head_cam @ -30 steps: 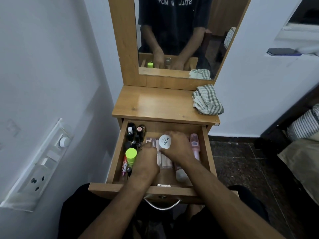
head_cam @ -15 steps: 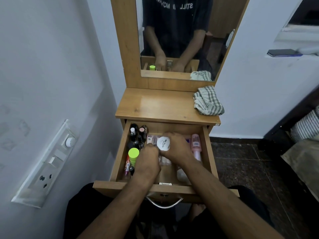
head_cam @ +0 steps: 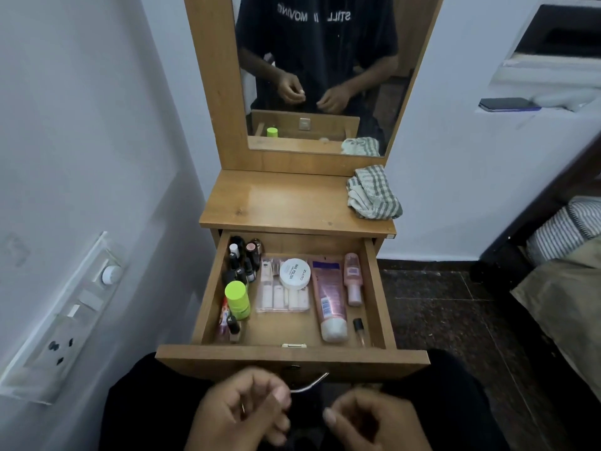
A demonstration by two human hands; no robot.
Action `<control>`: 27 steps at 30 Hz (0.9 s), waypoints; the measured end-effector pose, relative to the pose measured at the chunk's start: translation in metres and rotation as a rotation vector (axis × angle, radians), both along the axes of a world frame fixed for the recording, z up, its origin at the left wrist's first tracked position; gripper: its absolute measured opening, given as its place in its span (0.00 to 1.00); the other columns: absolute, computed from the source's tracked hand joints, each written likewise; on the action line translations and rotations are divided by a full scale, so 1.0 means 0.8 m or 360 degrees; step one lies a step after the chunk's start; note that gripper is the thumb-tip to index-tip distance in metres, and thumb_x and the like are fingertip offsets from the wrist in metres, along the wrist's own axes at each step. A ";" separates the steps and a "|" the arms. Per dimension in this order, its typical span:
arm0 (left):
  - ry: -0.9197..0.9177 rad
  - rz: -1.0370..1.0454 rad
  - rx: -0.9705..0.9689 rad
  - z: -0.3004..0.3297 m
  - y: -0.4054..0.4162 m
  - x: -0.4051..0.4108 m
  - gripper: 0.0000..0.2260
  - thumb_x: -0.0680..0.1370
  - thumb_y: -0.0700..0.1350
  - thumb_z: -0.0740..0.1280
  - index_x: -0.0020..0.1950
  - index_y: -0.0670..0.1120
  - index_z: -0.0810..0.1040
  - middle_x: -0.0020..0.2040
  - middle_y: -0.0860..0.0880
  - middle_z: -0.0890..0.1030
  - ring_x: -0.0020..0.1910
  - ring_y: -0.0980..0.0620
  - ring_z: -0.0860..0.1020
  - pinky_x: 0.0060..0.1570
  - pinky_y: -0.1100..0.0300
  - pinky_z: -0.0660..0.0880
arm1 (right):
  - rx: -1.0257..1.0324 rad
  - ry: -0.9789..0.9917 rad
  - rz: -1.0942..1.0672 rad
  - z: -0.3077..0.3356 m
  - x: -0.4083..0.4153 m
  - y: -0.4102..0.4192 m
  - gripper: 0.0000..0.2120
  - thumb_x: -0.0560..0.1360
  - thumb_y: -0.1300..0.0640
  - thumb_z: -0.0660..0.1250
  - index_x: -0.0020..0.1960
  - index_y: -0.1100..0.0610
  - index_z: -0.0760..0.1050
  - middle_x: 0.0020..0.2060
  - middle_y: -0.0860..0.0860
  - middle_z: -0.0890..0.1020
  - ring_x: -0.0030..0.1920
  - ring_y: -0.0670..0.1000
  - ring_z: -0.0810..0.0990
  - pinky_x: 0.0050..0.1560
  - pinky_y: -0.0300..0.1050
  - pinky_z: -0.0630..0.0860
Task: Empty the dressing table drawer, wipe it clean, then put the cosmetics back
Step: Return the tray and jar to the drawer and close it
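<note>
The wooden drawer (head_cam: 292, 358) stands pulled out, filled with cosmetics. A white round jar (head_cam: 294, 273) rests on a clear case of small tubes (head_cam: 282, 296). A pink tube (head_cam: 328, 299) and a pink bottle (head_cam: 352, 278) lie to the right. A green-capped bottle (head_cam: 237, 299) and dark nail polish bottles (head_cam: 242, 260) stand at the left. My left hand (head_cam: 239, 410) and my right hand (head_cam: 369, 418) hover below the drawer front near its metal handle (head_cam: 309, 385), fingers loosely curled, holding nothing.
A checked cloth (head_cam: 374, 193) lies on the dressing table top (head_cam: 279, 203) at the right, under the mirror (head_cam: 322, 76). A switch panel (head_cam: 61, 320) is on the left wall. A bed (head_cam: 566, 275) stands at the right, a phone (head_cam: 507, 104) on a ledge.
Both hands have come out of the drawer and back toward me, letting go of the white jar and the tube case, which now lie uncovered.
</note>
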State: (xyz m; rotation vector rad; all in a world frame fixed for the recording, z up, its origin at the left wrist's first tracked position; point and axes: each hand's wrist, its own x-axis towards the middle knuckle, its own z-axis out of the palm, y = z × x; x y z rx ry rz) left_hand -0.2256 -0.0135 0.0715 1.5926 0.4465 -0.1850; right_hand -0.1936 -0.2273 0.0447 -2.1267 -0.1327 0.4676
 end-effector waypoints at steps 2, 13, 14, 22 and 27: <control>0.0278 0.0299 -0.0354 -0.020 -0.014 -0.005 0.04 0.77 0.33 0.71 0.42 0.35 0.81 0.36 0.35 0.82 0.30 0.41 0.81 0.28 0.56 0.80 | 0.0011 0.0301 -0.0151 -0.025 -0.016 0.004 0.05 0.69 0.45 0.78 0.36 0.40 0.83 0.33 0.42 0.85 0.36 0.41 0.83 0.43 0.30 0.76; 0.0563 0.0676 -0.0684 -0.083 -0.008 0.027 0.04 0.80 0.34 0.65 0.54 0.35 0.76 0.45 0.36 0.83 0.43 0.41 0.82 0.39 0.49 0.78 | 0.0935 0.0942 -0.0950 -0.076 0.017 0.044 0.05 0.71 0.69 0.76 0.45 0.68 0.82 0.36 0.64 0.85 0.31 0.55 0.84 0.29 0.43 0.81; 0.0562 0.0653 -0.0695 -0.086 -0.008 0.026 0.04 0.80 0.33 0.65 0.54 0.34 0.76 0.44 0.36 0.83 0.42 0.41 0.83 0.40 0.49 0.77 | 0.0947 0.0954 -0.0962 -0.079 0.019 0.047 0.04 0.71 0.69 0.76 0.44 0.68 0.82 0.36 0.64 0.85 0.31 0.55 0.84 0.29 0.43 0.81; 0.0516 0.0582 -0.0791 -0.102 0.007 0.034 0.09 0.76 0.29 0.68 0.55 0.29 0.76 0.44 0.29 0.83 0.41 0.34 0.85 0.35 0.50 0.82 | 0.1040 0.0926 -0.1061 -0.088 0.031 0.056 0.05 0.71 0.68 0.75 0.43 0.71 0.81 0.34 0.65 0.84 0.27 0.55 0.83 0.26 0.43 0.80; 0.0525 0.0642 -0.0808 -0.116 0.012 0.061 0.07 0.76 0.25 0.65 0.53 0.29 0.74 0.35 0.32 0.83 0.30 0.34 0.83 0.44 0.42 0.77 | 0.1172 0.0893 -0.1062 -0.086 0.048 0.063 0.07 0.70 0.71 0.75 0.35 0.70 0.81 0.31 0.66 0.81 0.24 0.56 0.81 0.24 0.44 0.79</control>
